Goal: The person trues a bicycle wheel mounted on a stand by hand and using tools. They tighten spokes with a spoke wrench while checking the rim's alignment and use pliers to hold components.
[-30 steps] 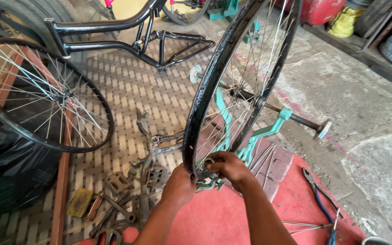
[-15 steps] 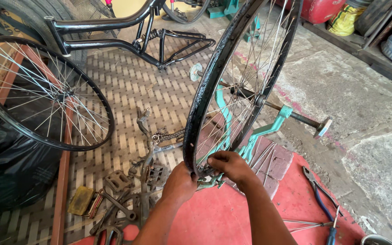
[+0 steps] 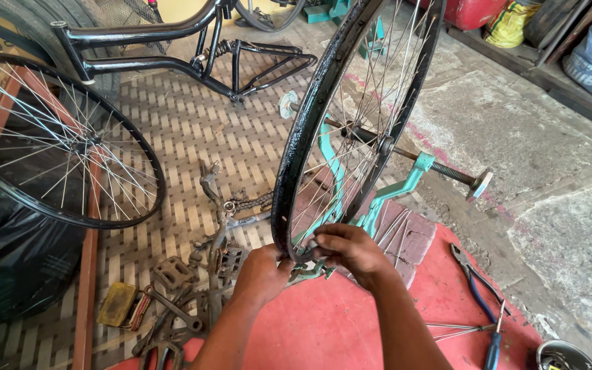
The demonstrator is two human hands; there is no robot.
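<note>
A black-rimmed bicycle wheel (image 3: 310,116) with silver spokes stands upright on a teal truing stand (image 3: 405,181), its axle (image 3: 447,168) sticking out to the right. My left hand (image 3: 263,270) presses on the bottom of the rim from the left. Against the same spot my right hand (image 3: 347,248) is curled, fingers pinched around something small at the rim among the spokes; what it pinches is hidden. Both forearms reach up from the bottom edge over a red mat (image 3: 323,329).
A second spoked wheel (image 3: 63,144) leans at the left beside a black bag (image 3: 8,267). A black bike frame (image 3: 173,48) lies at the back. Pedals, chain and tools (image 3: 173,288) litter the woven mat. Blue-handled pliers (image 3: 477,288), loose spokes and a metal bowl (image 3: 570,356) lie right.
Both hands stay at the bottom of the rim; the right fingers have shifted slightly. The wheel and stand have not moved.
</note>
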